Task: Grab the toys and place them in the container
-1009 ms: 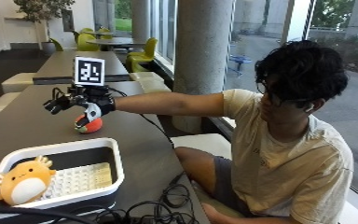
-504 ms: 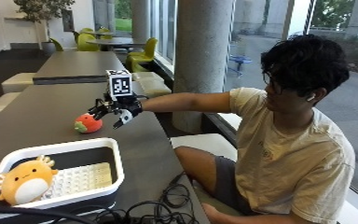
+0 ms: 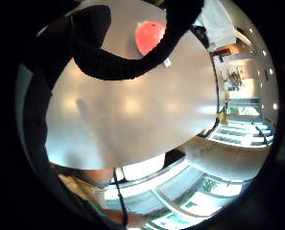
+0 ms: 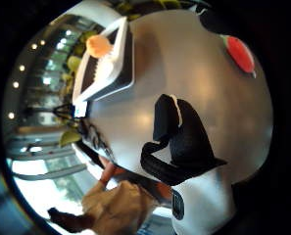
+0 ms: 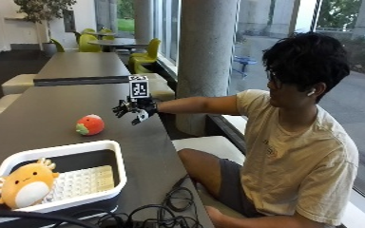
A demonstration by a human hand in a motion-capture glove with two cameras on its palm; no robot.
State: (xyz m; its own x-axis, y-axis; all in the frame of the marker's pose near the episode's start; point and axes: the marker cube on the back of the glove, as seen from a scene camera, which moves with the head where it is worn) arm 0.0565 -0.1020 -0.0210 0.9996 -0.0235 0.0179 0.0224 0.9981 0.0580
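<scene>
Seated at a long grey table (image 5: 56,114), right arm stretched out over it. Gloved right hand (image 5: 132,110) held above the tabletop near the window-side edge, fingers spread and loosely bent, gripping nothing. Red strawberry toy (image 5: 90,125) lying on the table near the hand, apart from it, touching nothing else. Same toy seen in the little finger side palm view (image 3: 151,36) on bare tabletop, partly crossed by a black glove strap, and in the thumb side palm view (image 4: 240,53) at the far side of the table surface. White container (image 5: 110,161) standing on the table nearer the camera, well apart from the strawberry, with a dark inner wall and a white gridded insert on its floor. Orange plush (image 5: 24,184) with a pale belly sitting inside the container at its end farthest from the person, leaning against the rim. Container and plush also visible in the thumb side palm view (image 4: 120,54), plush (image 4: 98,45) at one end. Tangle of black cables (image 5: 163,213) on the table edge beside the container. Second table (image 5: 78,66) beyond, with yellow-green chairs (image 5: 141,51) farther back
</scene>
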